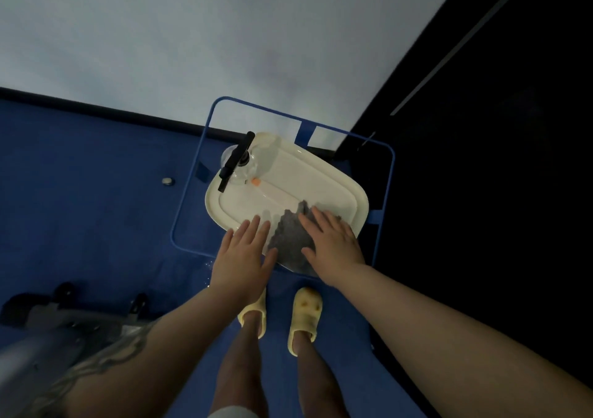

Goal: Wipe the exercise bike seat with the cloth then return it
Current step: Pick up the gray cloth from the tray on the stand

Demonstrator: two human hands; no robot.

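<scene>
Cloth (290,238), grey, nubby, on glossy cream tray (321,177), right hand (333,241) flat on it, left hand (242,257) flat beside.

Taking the cream tray (321,173) as the landmark: bare across its middle and far right, open to a reach from above. At its far left corner, a clear spray bottle (239,162) with a black trigger head — the only upright obstacle. On its near edge, a grey cloth (290,234) under the right hand (330,241), with the left hand (244,257) just beside. Ringed by a blue frame (390,173) — wall close behind.
</scene>
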